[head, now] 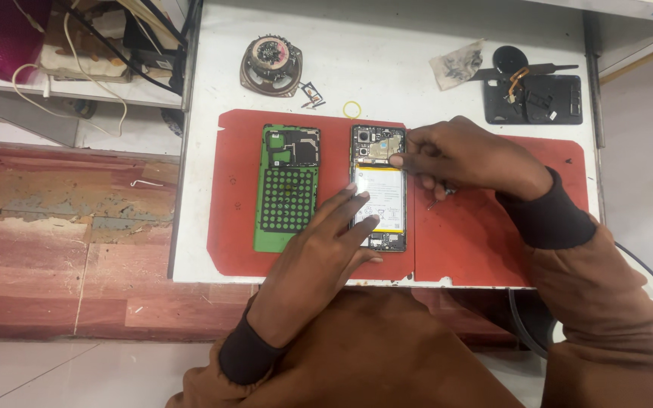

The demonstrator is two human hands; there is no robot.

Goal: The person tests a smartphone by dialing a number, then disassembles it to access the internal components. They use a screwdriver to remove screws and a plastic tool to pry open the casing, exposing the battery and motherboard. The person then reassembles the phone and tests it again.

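An opened phone body point(379, 162) with a white battery lies on a red mat point(485, 242). My left hand point(326, 245) rests flat on the phone's lower half, fingers spread and pressing the battery. My right hand point(466, 159) sits at the phone's upper right edge, fingers pinched on a thin tool whose metal tip point(440, 198) shows below the hand. A green phone back cover point(287, 185) with a dotted black panel lies just left of the phone.
A round speaker point(270, 64), a yellow rubber ring point(351, 109), small loose parts point(311, 93), a crumpled cloth point(456, 64) and a black phone panel with tools point(534, 94) lie at the back of the white table point(387, 45). Cables clutter the left shelf point(77, 45).
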